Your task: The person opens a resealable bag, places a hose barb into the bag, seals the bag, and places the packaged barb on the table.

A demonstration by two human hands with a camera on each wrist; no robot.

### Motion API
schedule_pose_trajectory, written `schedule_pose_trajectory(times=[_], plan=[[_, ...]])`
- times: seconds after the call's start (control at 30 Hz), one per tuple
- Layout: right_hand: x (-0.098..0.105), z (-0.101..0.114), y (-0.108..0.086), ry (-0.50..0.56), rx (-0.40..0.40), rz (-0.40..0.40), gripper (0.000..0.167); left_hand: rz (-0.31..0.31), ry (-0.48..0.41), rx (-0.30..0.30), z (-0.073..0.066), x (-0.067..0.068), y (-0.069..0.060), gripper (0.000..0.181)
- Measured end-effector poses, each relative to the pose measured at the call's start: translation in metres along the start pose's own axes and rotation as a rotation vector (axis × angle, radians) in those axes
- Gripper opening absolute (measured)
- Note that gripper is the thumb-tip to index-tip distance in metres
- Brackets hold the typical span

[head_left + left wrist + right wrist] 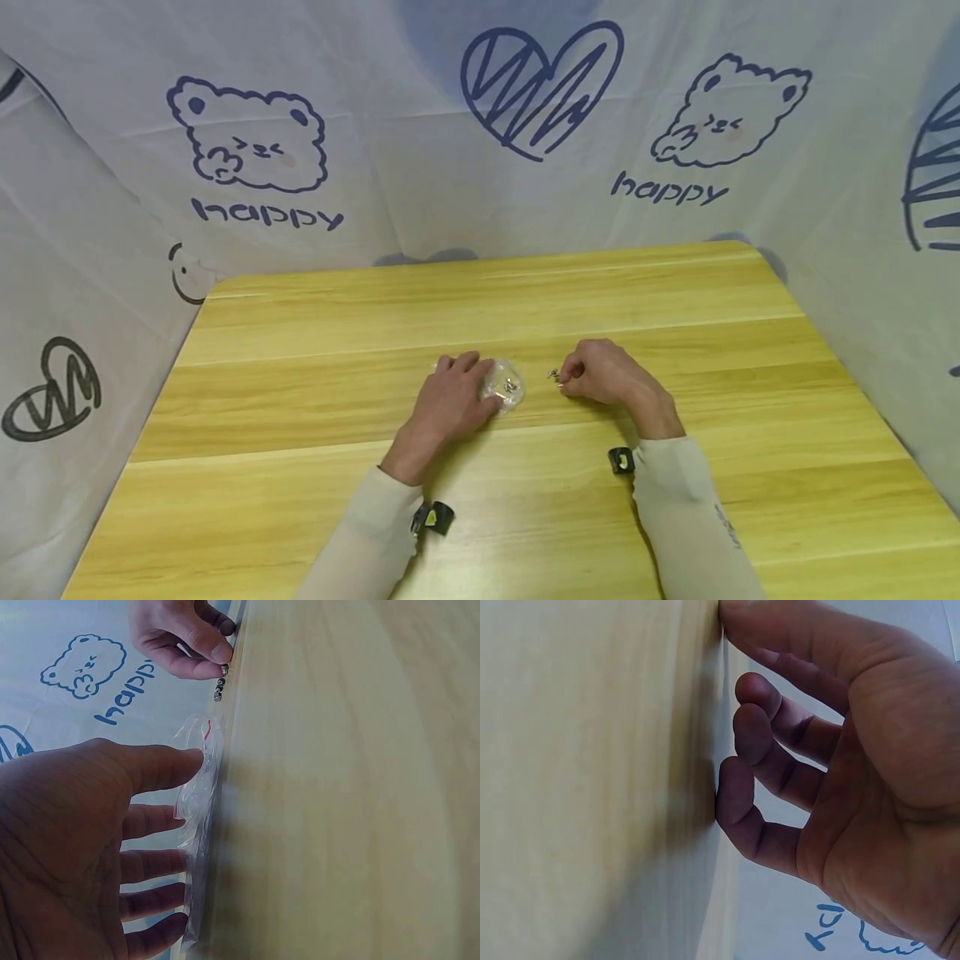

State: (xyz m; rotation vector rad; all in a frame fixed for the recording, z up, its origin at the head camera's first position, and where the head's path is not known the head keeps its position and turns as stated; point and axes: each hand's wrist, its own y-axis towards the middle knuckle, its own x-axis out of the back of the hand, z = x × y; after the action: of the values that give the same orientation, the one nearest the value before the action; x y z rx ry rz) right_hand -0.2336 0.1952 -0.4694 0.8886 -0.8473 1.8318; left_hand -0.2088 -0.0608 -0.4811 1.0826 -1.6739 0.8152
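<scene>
A clear plastic zip bag (516,398) with a red strip lies on the table, and several small shiny metal pieces (511,386) show in it. My left hand (453,398) rests on the bag's left side, its fingers fairly straight and spread with their tips on the plastic. To the right of the bag sits a little cluster of loose metal pieces (553,375). There my right hand (606,372) has its thumb and index finger pinching one small metal piece (224,669) low at the tabletop. Its other fingers are curled. The pieces are too small for me to tell their exact kind.
The wood-grain table (300,417) stretches out around both hands. Behind it and at its sides hangs a pale cloth (390,125) printed with bears and hearts. Each wrist carries a small black device (621,461) at the sleeve.
</scene>
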Motion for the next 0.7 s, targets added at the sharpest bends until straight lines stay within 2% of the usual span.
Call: schedule_pose_trajectory(times=[0.2,0.37,0.57,0.63,0.7], plan=[[-0.0001,0.0019,0.0002,0.013,-0.006,-0.007,0.001,0.0,-0.008,-0.001,-0.0009,0.0004,-0.0012,0.057],[-0.0008,0.0036,0.0028,0.004,0.023,0.036,0.02,-0.001,-0.008,0.001,-0.0011,0.0012,-0.0008,0.057],[-0.0015,0.0059,0.0039,-0.004,0.092,0.105,0.035,0.007,-0.011,0.007,-0.0009,-0.0002,-0.001,0.058],[-0.0014,0.0077,0.0042,0.011,0.12,0.083,0.034,0.008,-0.008,0.008,-0.0007,-0.0004,-0.0006,0.058],[-0.0016,0.0099,0.0044,0.031,0.128,0.037,0.026,0.004,-0.006,0.006,-0.0008,-0.0002,-0.0002,0.058]])
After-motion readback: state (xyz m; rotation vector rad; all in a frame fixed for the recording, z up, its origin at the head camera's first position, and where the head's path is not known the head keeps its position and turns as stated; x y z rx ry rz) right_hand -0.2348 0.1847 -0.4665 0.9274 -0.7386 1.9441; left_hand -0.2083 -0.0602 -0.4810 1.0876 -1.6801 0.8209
